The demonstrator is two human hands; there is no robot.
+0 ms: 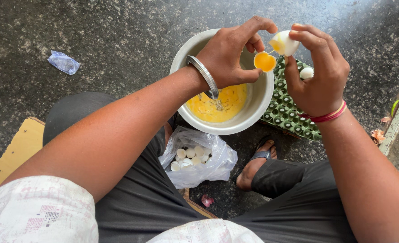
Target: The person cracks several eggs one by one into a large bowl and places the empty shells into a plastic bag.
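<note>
Your left hand (228,56) pinches one half of the cracked egg (284,43) and your right hand (318,74) pinches the other, above the metal bowl (258,96). The yolk (264,61) hangs out. The shell looks thin and slippery, so hold its edges softly.

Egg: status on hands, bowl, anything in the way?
Left hand and right hand pull a cracked egg apart, yolk dropping. Steel bowl below holds beaten egg. Nothing blocks; shell bag and green tray sit beside.
</note>
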